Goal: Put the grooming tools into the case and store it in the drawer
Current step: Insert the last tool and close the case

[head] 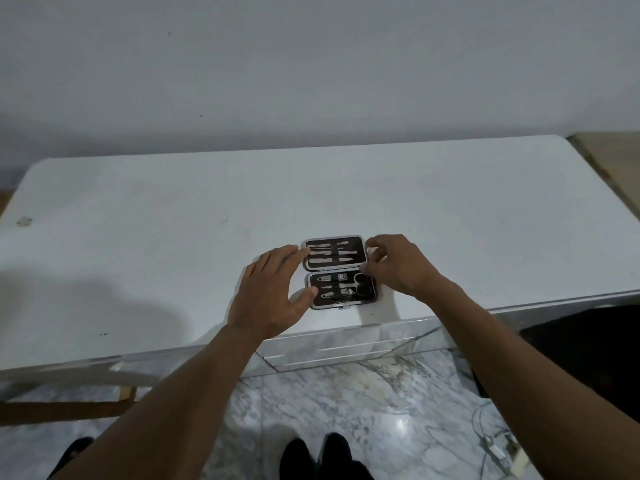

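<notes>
Head view: the case [339,271] lies open and flat near the table's [138,237] front edge, slim metal grooming tools [332,256] strapped into both dark halves. Packing looks done; closing and the drawer [346,344] remain. Left hand [273,296] spread open, right hand [394,263] loosely curled, flanking its sides, gripping nothing.

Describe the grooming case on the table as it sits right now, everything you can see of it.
The case lies open and flat on the white table, near its front edge. It has two hinged halves with pale rims and dark lining. Metal tools sit under straps in both halves: slim picks and files in the far half, clippers and scissors in the near half. The left hand touches its left edge with fingertips and thumb; the right hand meets its right edge.
</notes>
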A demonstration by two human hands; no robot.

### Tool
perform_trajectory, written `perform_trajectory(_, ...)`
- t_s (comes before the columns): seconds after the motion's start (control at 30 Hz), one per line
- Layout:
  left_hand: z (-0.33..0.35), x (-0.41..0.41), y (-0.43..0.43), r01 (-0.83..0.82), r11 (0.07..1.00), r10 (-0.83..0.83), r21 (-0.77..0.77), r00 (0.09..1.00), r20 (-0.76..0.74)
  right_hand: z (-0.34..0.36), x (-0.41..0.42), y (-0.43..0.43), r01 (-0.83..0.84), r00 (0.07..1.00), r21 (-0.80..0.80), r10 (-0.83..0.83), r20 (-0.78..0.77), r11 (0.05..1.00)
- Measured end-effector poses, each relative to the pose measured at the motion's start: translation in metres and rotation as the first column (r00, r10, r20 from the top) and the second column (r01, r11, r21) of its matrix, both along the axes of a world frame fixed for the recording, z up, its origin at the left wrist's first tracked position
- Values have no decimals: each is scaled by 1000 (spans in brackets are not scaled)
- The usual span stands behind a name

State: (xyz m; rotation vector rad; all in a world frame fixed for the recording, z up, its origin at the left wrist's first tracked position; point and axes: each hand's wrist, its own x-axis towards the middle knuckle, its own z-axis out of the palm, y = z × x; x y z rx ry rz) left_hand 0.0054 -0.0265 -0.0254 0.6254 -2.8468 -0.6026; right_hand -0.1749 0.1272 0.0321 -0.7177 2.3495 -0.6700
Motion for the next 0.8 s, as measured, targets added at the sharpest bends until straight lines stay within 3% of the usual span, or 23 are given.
perform_trajectory(0.17,6,0,2,-10,999,9,52,1000,19,6,-1,9,-6,993,-80,16,114,997)
perform_trajectory(0.3,22,-7,3,-75,971,62,228,996,67,6,-10,12,-105,982,-66,114,148,992)
perform_trajectory(0.43,40,-14,5,-254,882,191,396,962,193,2,-18,12,-177,977,-40,181,110,983)
perform_trajectory(0.53,50,-21,8,-332,846,235,417,935,267,-2,-21,11,-186,977,-51,190,100,981)
perform_trajectory(0.67,56,-31,18,-421,770,339,479,907,252,-3,-22,11,-199,969,-105,212,131,974)
perform_trajectory(0.8,53,-33,19,-493,634,446,596,862,239,-6,-19,10,-172,975,-114,186,118,978)
